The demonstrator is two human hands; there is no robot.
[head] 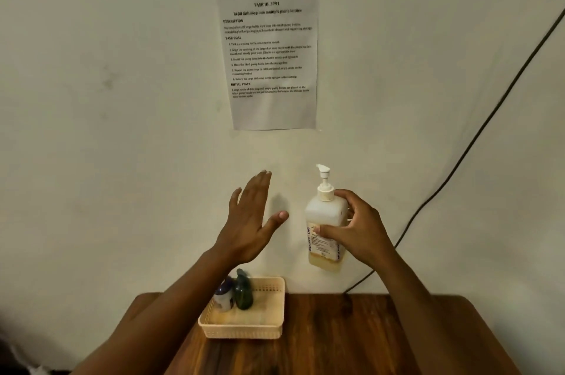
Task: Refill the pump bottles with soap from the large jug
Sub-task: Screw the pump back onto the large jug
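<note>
Head view. Right hand (pixel 359 229) grasping a translucent pump bottle (pixel 325 221) around its middle, thumb across the label, fingers wrapped behind; bottle lifted clear of the wooden table (pixel 351 335), upright with a slight tilt, white pump head on top, a little yellowish liquid pooled at its bottom. Left hand (pixel 252 218) released, flat and spread, palm toward the bottle, raised in the air just beside it, touching nothing.

Below, near the table's far edge by the wall, a cream plastic basket (pixel 244 325) with latticed sides. Inside, against its far left corner, two small bottles side by side: a dark green bottle (pixel 243 290) and, to its left, a white bottle with a dark blue top (pixel 223 295), partly hidden by the left forearm. Rest of the basket bare.

On the wall above, a printed sheet (pixel 270 56) headed with a task number and refill steps. To the right, a black cable (pixel 477 136) slanting down the wall toward the table's far edge.
</note>
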